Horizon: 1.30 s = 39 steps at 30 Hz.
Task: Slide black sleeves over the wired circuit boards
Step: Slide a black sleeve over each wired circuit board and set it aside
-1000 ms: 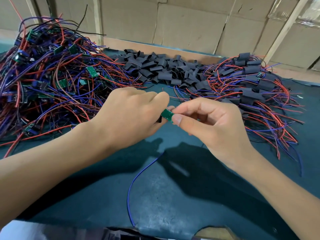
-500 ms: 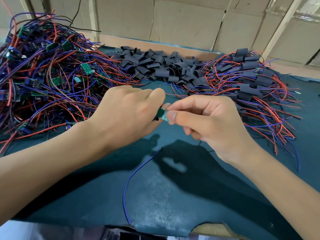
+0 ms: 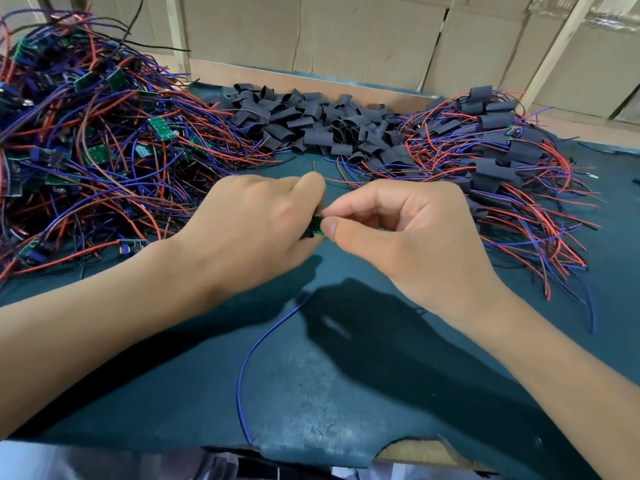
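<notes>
Between both hands, green circuit board [image 3: 317, 226], right hand [image 3: 412, 237] pinching it, left hand [image 3: 249, 226] gripping its black sleeve [image 3: 306, 234].

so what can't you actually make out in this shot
Head view, the only one:
- Sleeve: only a dark sliver shows; the left hand covers the rest, so how far it sits on the board is unclear.
- Board: mostly hidden between both hands' fingertips; right hand pinches it.
- Blue wire: its top end vanishes under the hands.

Teal-topped table [image 3: 346, 393] before cardboard wall [image 3: 363, 32]
</notes>
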Motion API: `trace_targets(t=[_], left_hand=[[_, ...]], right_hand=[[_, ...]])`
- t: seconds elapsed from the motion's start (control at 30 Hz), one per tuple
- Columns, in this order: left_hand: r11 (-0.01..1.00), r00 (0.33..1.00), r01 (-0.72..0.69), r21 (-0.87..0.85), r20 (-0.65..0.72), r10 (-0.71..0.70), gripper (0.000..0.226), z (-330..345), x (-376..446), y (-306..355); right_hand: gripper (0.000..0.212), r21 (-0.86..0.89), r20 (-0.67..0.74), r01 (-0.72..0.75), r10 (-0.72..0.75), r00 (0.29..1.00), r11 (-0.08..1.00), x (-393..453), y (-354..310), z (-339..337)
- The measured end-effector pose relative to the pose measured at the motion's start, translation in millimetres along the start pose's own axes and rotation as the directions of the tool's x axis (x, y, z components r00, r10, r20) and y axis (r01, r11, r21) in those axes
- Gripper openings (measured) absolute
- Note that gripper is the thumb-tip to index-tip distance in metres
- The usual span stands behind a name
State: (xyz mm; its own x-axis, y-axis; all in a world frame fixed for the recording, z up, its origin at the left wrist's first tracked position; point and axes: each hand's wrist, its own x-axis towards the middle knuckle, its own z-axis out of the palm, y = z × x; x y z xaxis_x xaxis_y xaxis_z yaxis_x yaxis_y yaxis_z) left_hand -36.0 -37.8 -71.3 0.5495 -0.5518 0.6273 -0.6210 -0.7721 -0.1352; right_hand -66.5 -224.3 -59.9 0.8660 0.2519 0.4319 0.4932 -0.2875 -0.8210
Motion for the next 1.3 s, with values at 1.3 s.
trace_targets(t=[1.3], left_hand=[[0.913,0.985,-0.157,-0.376,-0.128,0.116,0.061,4,6,6]], right_hand=[[0.023,-0.225,-0.139,0.095,-0.129,0.982,0.97,0,8,-10]])
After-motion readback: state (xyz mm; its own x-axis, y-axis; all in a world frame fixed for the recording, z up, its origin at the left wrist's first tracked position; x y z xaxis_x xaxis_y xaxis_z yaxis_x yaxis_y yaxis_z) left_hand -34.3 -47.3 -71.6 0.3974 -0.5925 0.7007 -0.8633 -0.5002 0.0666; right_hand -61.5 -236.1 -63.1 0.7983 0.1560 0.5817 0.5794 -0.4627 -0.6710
